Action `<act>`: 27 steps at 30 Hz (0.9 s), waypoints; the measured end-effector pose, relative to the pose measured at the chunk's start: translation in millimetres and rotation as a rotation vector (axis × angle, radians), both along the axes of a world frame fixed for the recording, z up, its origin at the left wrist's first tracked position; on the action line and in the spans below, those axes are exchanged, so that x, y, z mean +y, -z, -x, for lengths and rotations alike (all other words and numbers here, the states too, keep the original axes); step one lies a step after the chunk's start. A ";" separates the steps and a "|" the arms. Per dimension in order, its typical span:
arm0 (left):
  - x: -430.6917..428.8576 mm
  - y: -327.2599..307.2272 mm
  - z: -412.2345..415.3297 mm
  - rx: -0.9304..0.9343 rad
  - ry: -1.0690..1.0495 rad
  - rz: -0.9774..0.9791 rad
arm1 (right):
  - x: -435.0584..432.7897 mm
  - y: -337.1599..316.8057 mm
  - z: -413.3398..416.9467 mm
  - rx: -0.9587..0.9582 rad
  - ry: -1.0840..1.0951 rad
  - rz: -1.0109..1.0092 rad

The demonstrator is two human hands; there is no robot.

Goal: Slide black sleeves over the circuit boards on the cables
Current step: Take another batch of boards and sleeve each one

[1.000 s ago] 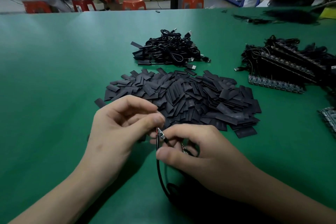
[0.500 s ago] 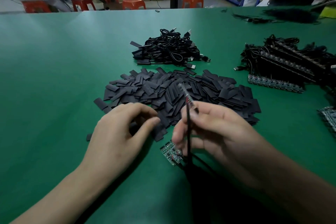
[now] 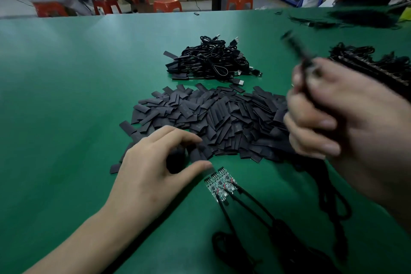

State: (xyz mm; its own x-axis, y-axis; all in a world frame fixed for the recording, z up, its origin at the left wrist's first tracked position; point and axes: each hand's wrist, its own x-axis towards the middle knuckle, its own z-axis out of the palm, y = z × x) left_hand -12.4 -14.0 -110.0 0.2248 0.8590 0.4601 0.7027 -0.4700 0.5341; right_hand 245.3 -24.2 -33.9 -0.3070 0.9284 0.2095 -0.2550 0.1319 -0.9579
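Two hands over green worktop (image 3: 66, 95), left hand (image 3: 155, 169) curled at near edge of sleeves (image 3: 222, 118), fingertips pinching one, right hand (image 3: 338, 127) blurred, fisted round a cable (image 3: 299, 49), its end unclear, boards (image 3: 220, 182) lying between hands, cables running off bottom edge.

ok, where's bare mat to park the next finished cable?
Free: the wide green mat left of the sleeve pile and finished cable heap. Crowded: the near centre, with bare boards, and the right edge, with the board stack.
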 end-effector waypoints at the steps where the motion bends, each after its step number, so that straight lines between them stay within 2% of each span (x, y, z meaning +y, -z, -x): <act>1: -0.1 -0.2 -0.5 -0.046 0.009 -0.006 | 1.5 4.9 -0.4 -0.108 0.052 0.037; 4: -1.2 0.8 -2.2 -0.224 0.047 0.036 | 4.0 28.0 7.2 -0.492 0.145 0.058; 8: -3.6 2.6 -8.1 -0.439 0.154 0.207 | 3.6 47.5 13.3 -0.707 0.176 -0.051; 10: -4.4 1.5 -11.9 -0.496 0.230 0.241 | 3.8 54.1 17.8 -0.695 0.178 -0.023; 13: -5.6 -0.2 -13.4 -0.603 0.310 0.320 | 3.7 60.4 23.7 -0.562 0.107 0.132; 16: -7.8 0.1 -13.9 -0.650 0.382 0.419 | 0.4 59.0 27.1 -0.476 0.043 0.166; 22: -11.6 -1.5 -17.7 -0.591 0.406 0.487 | -0.6 58.1 27.0 -0.457 0.034 0.151; 23: -11.8 -2.1 -17.3 -0.527 0.378 0.420 | -0.7 59.0 27.7 -0.455 0.055 0.156; 26: -13.3 -5.4 -18.8 -0.182 0.259 0.026 | -2.8 62.8 31.3 -0.452 0.153 0.134; 27: -14.1 -6.4 -20.9 -0.120 0.240 -0.051 | -3.9 64.0 32.9 -0.443 0.176 0.118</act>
